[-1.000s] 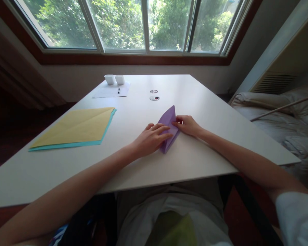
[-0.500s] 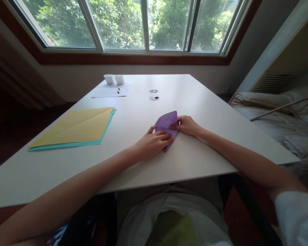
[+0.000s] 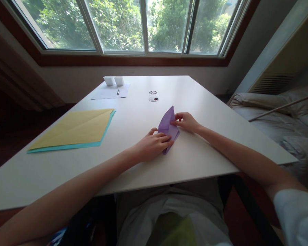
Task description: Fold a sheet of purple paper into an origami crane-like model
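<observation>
A folded sheet of purple paper (image 3: 167, 120) rests on the white table (image 3: 202, 153), with a flap standing up to a point at its far end. My left hand (image 3: 154, 145) lies across the lower left part of the paper and holds it down, fingers stretched over it and thumb at its left edge. With thumb and fingertips, my right hand (image 3: 186, 122) grips the right side of the raised flap. Part of the lower paper is hidden under my left fingers.
To the left lie a yellow sheet (image 3: 74, 126) and a turquoise sheet (image 3: 102, 136) beneath it. Farther back, two white cups (image 3: 114, 81) and a small marker (image 3: 118, 92) are on white paper (image 3: 102, 93). Two round discs (image 3: 153, 96) lie beyond the purple paper.
The far flap of the purple paper has risen and narrowed into a sharper point. My right hand has shifted slightly with it; my left hand stays on the paper.
</observation>
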The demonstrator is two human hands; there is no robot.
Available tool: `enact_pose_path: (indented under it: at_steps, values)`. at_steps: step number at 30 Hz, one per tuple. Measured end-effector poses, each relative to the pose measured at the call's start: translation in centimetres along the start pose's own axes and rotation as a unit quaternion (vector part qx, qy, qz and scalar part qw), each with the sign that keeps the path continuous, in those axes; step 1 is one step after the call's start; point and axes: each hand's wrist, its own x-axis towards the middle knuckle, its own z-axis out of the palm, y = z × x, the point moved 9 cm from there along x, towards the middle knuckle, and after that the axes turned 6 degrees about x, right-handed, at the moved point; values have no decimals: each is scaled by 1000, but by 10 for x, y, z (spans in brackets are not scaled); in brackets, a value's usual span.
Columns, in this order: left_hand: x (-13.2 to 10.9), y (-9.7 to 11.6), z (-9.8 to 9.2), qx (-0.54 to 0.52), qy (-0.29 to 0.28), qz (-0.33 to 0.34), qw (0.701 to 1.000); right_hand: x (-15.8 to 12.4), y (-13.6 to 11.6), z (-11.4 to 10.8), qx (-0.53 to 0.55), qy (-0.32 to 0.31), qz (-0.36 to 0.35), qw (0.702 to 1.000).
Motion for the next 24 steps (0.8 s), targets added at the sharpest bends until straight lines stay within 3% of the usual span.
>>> enact_pose_path:
  at_steps: [7,12,24]
  values:
    - [0,-1,-2,-18,-13,-4,1000,13,13,-5,214,0,51,976]
    - [1,-1,-3,-24,-7,0,1000,24,8,-7,241,-31,45,969]
    - [-2,0,-4,-37,3,-5,999,33,8,-9,240,-26,56,969]
